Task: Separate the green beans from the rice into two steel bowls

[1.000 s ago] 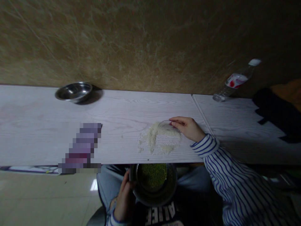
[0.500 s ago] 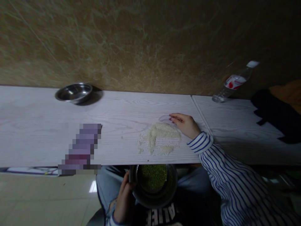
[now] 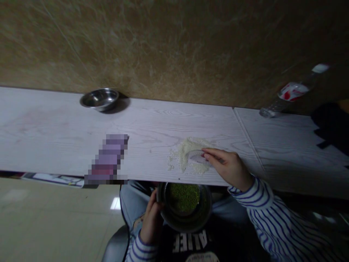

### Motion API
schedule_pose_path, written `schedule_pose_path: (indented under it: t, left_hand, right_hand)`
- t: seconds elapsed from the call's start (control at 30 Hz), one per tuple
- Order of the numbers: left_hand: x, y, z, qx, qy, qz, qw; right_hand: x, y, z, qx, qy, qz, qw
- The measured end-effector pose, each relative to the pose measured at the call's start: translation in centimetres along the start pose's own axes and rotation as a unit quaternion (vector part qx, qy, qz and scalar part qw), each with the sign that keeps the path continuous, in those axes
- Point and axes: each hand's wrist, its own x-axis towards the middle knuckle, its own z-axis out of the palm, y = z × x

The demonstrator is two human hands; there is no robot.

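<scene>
My right hand (image 3: 227,165) pinches a thin, clear curved plastic piece (image 3: 195,155), perhaps a scraper or lid; its exact kind cannot be made out. It rests over a spread of white rice-like grains (image 3: 185,147) on the table's near part. Below the table edge, my left hand (image 3: 153,214) grips the left rim of a metal bowl (image 3: 205,214) above my lap. Small green beans (image 3: 182,196), like mung beans, cover the bowl's bottom.
An upright metal bowl (image 3: 99,100) stands at the back left, near the wall. A blurred-out purple flat object (image 3: 109,156) lies left of the grains. At the back right are a clear bottle (image 3: 291,91) and a dark cloth-like item (image 3: 331,125).
My right hand first lifted the clear piece to the far side of the grains, then brought it nearer, over their middle. The view has shifted. My left hand still holds the bowl.
</scene>
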Motion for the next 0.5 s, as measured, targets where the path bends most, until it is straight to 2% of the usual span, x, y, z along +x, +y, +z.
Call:
schedule_pose_path:
  t: [0.13,0.5]
  left_hand:
    - [-0.3,0.4,0.3,0.000,-0.014,-0.009,1.000]
    - [0.0,0.5,-0.9,-0.007,-0.030,0.015,0.999]
  right_hand:
    - [-0.7,0.1,0.8,0.013,-0.009,0.021,1.000]
    - [-0.5,0.6,0.5,0.026,0.012,0.030,0.999]
